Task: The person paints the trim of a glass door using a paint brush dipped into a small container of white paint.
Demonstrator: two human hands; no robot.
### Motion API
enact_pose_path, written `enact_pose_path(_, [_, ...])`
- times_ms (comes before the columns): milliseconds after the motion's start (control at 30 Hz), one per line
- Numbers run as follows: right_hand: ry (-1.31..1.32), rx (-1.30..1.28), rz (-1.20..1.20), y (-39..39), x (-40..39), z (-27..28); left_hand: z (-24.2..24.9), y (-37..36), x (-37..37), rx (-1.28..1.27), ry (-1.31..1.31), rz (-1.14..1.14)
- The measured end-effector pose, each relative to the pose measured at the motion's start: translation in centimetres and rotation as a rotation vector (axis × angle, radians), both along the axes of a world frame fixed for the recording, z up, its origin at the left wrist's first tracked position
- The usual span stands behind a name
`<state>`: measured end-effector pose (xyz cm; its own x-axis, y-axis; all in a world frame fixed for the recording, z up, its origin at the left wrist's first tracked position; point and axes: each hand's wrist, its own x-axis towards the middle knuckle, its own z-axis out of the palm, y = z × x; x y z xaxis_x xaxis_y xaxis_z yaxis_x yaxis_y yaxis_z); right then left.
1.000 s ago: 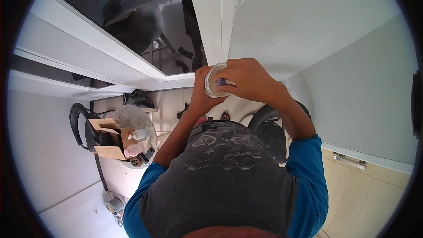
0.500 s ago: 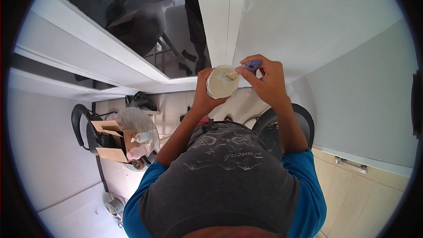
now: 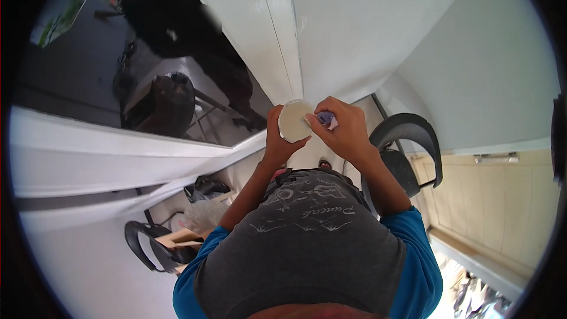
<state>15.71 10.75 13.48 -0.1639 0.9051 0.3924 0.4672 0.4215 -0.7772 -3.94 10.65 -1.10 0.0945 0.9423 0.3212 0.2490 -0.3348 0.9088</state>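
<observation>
A round white tub point(image 3: 295, 119) with pale, smooth contents is held in front of my body. My left hand point(image 3: 279, 140) wraps round its left and lower side. In my right hand point(image 3: 342, 127) is a small tool with a purple handle point(image 3: 325, 119), gripped between thumb and fingers. The tool's front end is at the right rim of the tub, partly hidden by my fingers.
A dark glass pane point(image 3: 195, 82) in a white frame stands at the left. White walls point(image 3: 366, 18) rise ahead. A black chair point(image 3: 407, 153) is at the right, another point(image 3: 144, 242) at lower left beside a cardboard box point(image 3: 179, 238). A wooden door point(image 3: 490, 195) is at far right.
The view has turned, so the chairs and glass pane sit differently. My right hand has moved lower and closer over the tub's right rim, with the purple tool still held.
</observation>
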Motion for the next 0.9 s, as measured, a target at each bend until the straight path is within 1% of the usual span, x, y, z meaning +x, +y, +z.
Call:
enact_pose_path(100, [0.043, -0.014, -0.09, -0.1, -2.0, -0.2, -0.2, 1.4, -2.5, 0.006, 0.015, -0.074])
enact_pose_path(167, [0.089, -0.053, -0.123, 0.1, -3.4, -0.5, 0.0, 2.2, -4.3, 0.069, 0.13, -0.115])
enact_pose_path(233, [0.133, -0.083, -0.156, 0.1, -4.6, -0.8, -0.4, 3.1, -5.7, 0.044, 0.107, -0.164])
enact_pose_path(300, [0.051, -0.085, -0.187, -0.3, -5.5, -1.2, -1.0, 3.8, -7.0, 0.019, 0.087, -0.211])
enact_pose_path(333, [0.055, -0.087, -0.21, -0.5, -5.9, -1.5, -1.4, 4.1, -7.5, 0.037, 0.102, -0.245])
enact_pose_path(400, [0.063, 0.012, -0.197, -1.0, -6.9, -2.2, -1.8, 4.7, -8.6, 0.05, 0.12, -0.299])
enact_pose_path(433, [0.067, 0.004, -0.221, -1.3, -7.4, -2.3, -1.9, 4.9, -9.0, 0.049, 0.116, -0.329])
enact_pose_path(500, [-0.041, 0.032, -0.298, -1.6, -8.3, -2.1, -2.1, 5.2, -9.5, 0.041, 0.11, -0.384])
enact_pose_path(533, [-0.042, 0.026, -0.322, -1.9, -8.8, -2.3, -2.2, 5.4, -9.7, 0.041, 0.105, -0.405])
enact_pose_path(600, [0.155, 0.036, -0.358, -2.4, -9.6, -2.7, -2.5, 5.8, -10.0, 0.04, 0.097, -0.44])
enact_pose_path(733, [0.101, -0.019, -0.412, -2.7, -10.4, -2.5, -2.9, 6.0, -10.4, 0.039, 0.088, -0.487])
enact_pose_path(800, [-0.034, 0.035, -0.433, -2.5, -10.7, -2.9, -2.9, 6.2, -10.6, 0.037, 0.071, -0.504])
enact_pose_path(833, [-0.035, 0.037, -0.439, -2.6, -10.9, -2.8, -2.9, 6.2, -10.6, 0.004, 0.05, -0.511])
enact_pose_path(900, [0.181, -0.074, -0.468, -2.7, -11.2, -2.7, -2.8, 6.5, -10.5, -0.028, 0.026, -0.52])
